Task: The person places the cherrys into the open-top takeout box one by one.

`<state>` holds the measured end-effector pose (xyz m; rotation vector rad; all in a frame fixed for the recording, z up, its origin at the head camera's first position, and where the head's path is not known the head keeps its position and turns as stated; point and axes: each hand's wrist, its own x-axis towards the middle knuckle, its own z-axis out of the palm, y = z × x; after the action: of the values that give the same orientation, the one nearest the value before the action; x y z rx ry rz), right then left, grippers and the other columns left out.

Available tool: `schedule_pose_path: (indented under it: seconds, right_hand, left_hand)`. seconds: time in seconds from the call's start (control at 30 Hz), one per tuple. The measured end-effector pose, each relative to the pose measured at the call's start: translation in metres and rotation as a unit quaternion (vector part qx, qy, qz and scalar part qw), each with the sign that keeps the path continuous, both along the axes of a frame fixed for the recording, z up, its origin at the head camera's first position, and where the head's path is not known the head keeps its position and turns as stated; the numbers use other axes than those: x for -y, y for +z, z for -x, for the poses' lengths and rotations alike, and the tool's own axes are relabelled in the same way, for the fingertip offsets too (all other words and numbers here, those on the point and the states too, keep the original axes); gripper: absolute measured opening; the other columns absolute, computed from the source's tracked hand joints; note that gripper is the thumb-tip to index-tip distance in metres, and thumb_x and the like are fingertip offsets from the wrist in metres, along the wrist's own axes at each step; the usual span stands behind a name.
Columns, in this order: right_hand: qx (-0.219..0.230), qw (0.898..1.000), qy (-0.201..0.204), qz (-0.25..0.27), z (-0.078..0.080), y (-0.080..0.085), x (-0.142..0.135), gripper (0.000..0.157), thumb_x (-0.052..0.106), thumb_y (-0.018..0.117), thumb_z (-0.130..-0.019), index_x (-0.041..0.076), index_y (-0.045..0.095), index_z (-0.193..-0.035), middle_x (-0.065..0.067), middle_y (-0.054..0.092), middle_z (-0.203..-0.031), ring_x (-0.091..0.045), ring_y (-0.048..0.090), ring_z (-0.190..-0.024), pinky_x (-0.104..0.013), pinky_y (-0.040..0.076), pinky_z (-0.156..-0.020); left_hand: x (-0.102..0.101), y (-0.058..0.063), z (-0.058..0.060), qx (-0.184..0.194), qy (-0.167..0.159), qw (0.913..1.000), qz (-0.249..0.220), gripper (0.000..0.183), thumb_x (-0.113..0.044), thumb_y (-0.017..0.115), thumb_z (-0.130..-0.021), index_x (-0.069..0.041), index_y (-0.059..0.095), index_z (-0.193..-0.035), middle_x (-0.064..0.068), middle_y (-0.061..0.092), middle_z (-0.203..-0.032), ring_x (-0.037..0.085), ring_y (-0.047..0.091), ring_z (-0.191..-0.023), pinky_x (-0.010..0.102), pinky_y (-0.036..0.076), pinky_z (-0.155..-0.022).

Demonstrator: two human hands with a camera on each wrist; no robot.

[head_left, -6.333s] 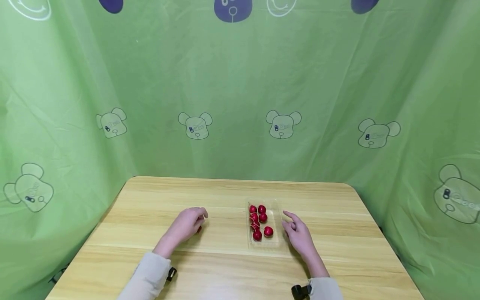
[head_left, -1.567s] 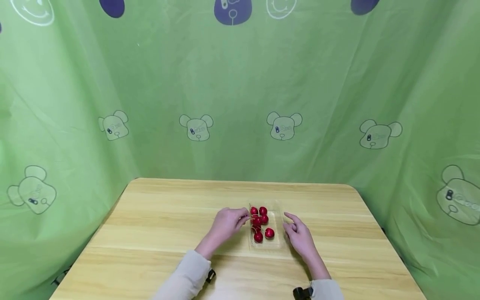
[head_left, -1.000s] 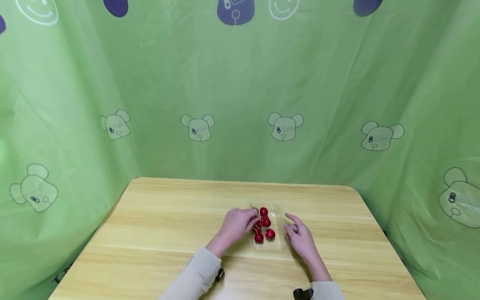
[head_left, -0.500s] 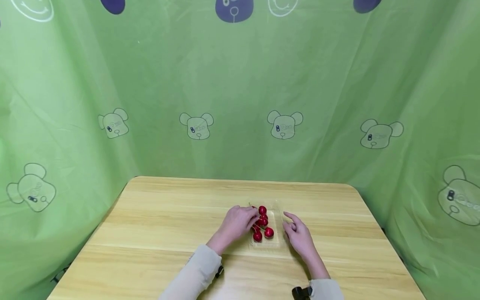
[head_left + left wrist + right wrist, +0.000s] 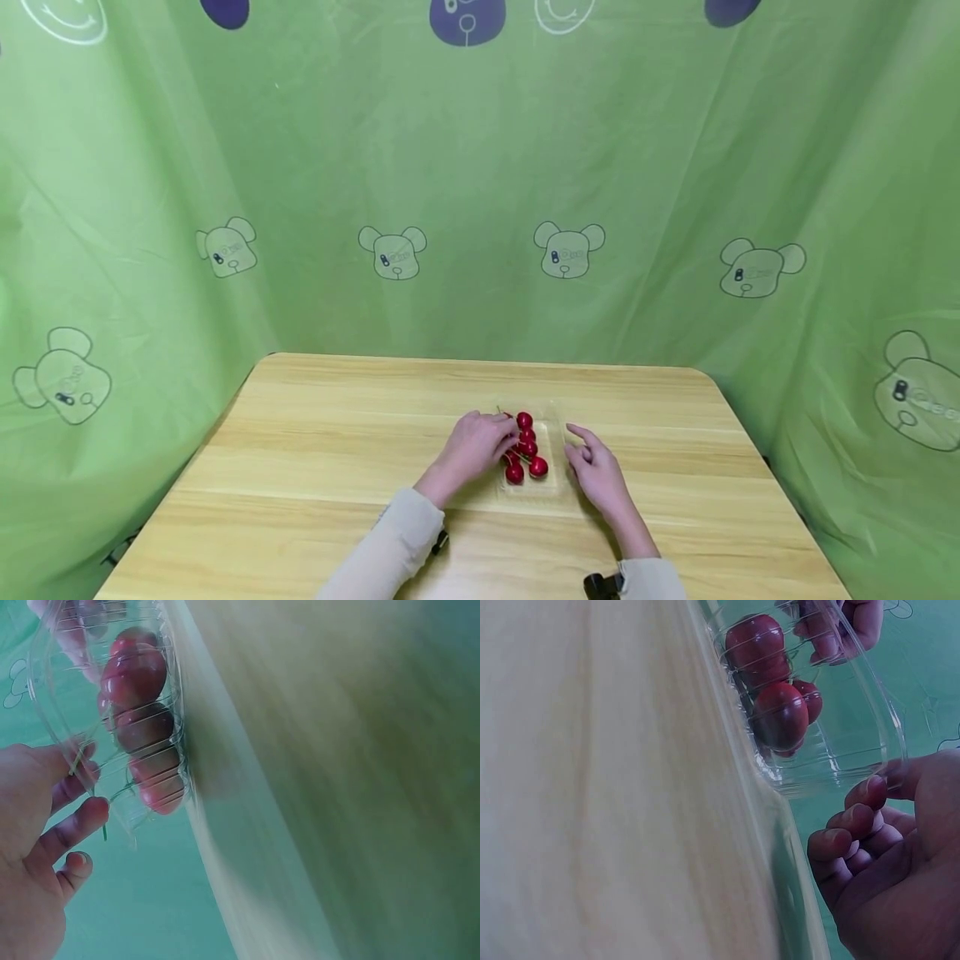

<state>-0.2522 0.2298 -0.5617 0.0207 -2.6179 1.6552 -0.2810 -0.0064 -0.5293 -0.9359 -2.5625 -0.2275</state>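
Note:
Several red cherries (image 5: pixel 538 467) with thin green stems lie in a shallow clear plastic container (image 5: pixel 551 487) on the table, mostly along its left side. My left hand (image 5: pixel 476 442) reaches over the container's left rim. In the left wrist view a green stem shows between its thumb and fingers, and it appears to pinch a cherry (image 5: pixel 528 447) by that stem. At the container's right edge is my right hand (image 5: pixel 600 479). In the right wrist view its thumb and curled fingers (image 5: pixel 851 821) meet at the rim and appear to hold it. The left hand hides some cherries.
The light wooden table (image 5: pixel 360 392) extends around the container on all sides. A green curtain (image 5: pixel 480 317) with bear-head prints hangs close behind its far edge and at both sides. Dark straps (image 5: pixel 602 585) sit at the wrists.
My left hand has come from the table's left part to the container, bringing a cherry in among the others. Over the last half second it stays almost still. My right hand keeps its place.

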Motion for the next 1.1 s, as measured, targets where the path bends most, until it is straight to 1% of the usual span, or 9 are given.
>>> schedule_pose_path:
  seconds: [0.2,0.37,0.57,0.7,0.93,1.1]
  right_hand:
    - [0.003,1.000,-0.003,0.001,-0.0001,0.0000,-0.0003,0.045,0.015,0.057,-0.106,0.005,0.050,-0.150,0.000,0.051,-0.067,-0.009,0.043,-0.056,-0.025,0.041,-0.058]
    - [0.006,1.000,-0.005,-0.001,-0.0018,0.0022,-0.0015,0.045,0.015,0.057,-0.107,0.005,0.049,-0.150,-0.004,0.054,-0.069,-0.009,0.044,-0.056,-0.025,0.041,-0.058]
    - [0.006,1.000,-0.002,-0.002,-0.0009,0.0028,-0.0003,0.045,0.015,0.056,-0.107,0.006,0.049,-0.151,0.000,0.051,-0.068,-0.009,0.043,-0.056,-0.025,0.041,-0.058]
    - [0.007,1.000,-0.004,-0.004,-0.0004,0.0028,0.0003,0.045,0.016,0.057,-0.107,0.006,0.049,-0.151,0.002,0.050,-0.068,-0.009,0.043,-0.056,-0.026,0.041,-0.058]
    - [0.008,1.000,-0.005,-0.003,-0.0007,0.0027,0.0003,0.046,0.016,0.057,-0.107,0.006,0.049,-0.151,0.002,0.049,-0.068,-0.009,0.042,-0.057,-0.025,0.040,-0.058]
    - [0.004,1.000,-0.006,-0.004,-0.0004,0.0014,0.0009,0.045,0.015,0.057,-0.106,0.005,0.050,-0.150,0.003,0.048,-0.068,-0.009,0.042,-0.057,-0.025,0.040,-0.059]
  left_hand:
    - [-0.0006,-0.0011,0.0014,0.021,0.002,0.9998,-0.001,0.008,-0.033,0.071,-0.098,-0.025,0.073,-0.099,-0.014,0.073,-0.090,-0.001,0.064,-0.072,0.015,0.030,-0.062]
    - [-0.0030,-0.0017,0.0029,0.029,0.002,0.9995,0.010,0.010,-0.035,0.070,-0.099,-0.026,0.075,-0.101,-0.014,0.075,-0.094,-0.001,0.066,-0.075,0.014,0.031,-0.063]
    - [-0.0036,-0.0011,0.0050,0.022,0.011,0.9994,0.027,0.008,-0.034,0.072,-0.098,-0.027,0.075,-0.100,-0.015,0.075,-0.093,-0.001,0.065,-0.074,0.015,0.032,-0.062]
    - [-0.0026,-0.0027,0.0062,0.028,0.010,0.9991,0.032,0.008,-0.034,0.072,-0.098,-0.027,0.075,-0.101,-0.014,0.074,-0.093,0.000,0.065,-0.074,0.015,0.033,-0.062]
    - [-0.0017,-0.0042,0.0066,0.038,0.005,0.9989,0.027,0.009,-0.033,0.071,-0.098,-0.026,0.074,-0.103,-0.013,0.074,-0.095,0.001,0.064,-0.075,0.015,0.035,-0.064]
    - [0.0003,-0.0050,0.0056,0.039,-0.001,0.9992,0.013,0.009,-0.030,0.072,-0.098,-0.025,0.075,-0.104,-0.012,0.074,-0.100,0.003,0.067,-0.081,0.016,0.039,-0.067]
